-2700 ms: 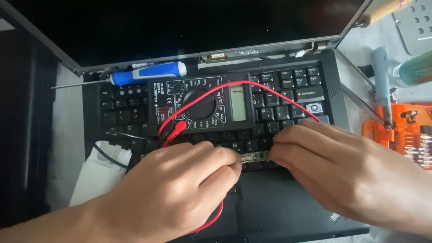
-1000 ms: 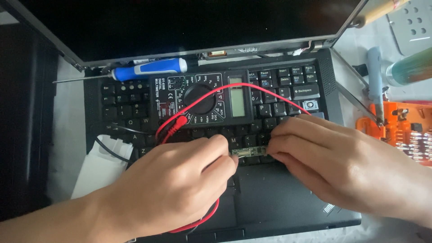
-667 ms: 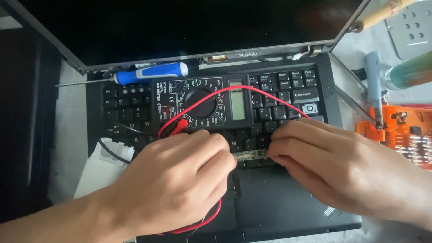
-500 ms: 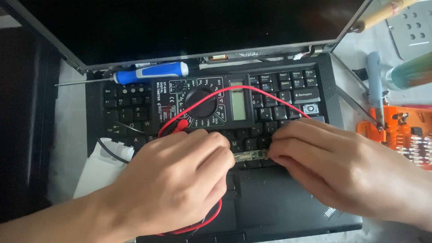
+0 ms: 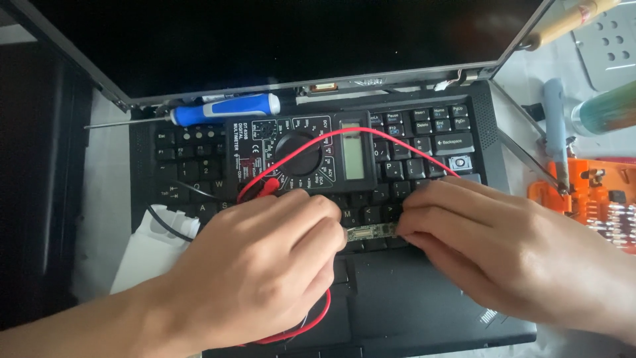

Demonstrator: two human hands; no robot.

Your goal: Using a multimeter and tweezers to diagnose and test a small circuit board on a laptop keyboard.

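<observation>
Board: small green circuit strip [image 5: 371, 232] lies across the laptop keyboard's lower key rows, just above the palm rest, pinched between both hands.
Left hand [image 5: 265, 265]: fingers curled almost closed, tips meeting the board's left end; whether a probe sits under them is hidden.
Right hand [image 5: 503, 245]: fingers bent low and close together, tips pressing the board's right end; anything under them is hidden too.
Doing it well: in my judgement, keep both wrists planted on the palm rest, hold the board flat and still, and touch only its edges so the contacts stay bare.
Leads: red wire [image 5: 391, 136] loops over the meter and runs under both hands.
Meter: black multimeter [image 5: 301, 156] rests on the upper keys, dial and screen facing up.
Laptop [image 5: 424, 311]: lid open, screen dark.
Further out: blue screwdriver [image 5: 225, 109] by the hinge; orange bit case [image 5: 596, 195] at the right.
</observation>
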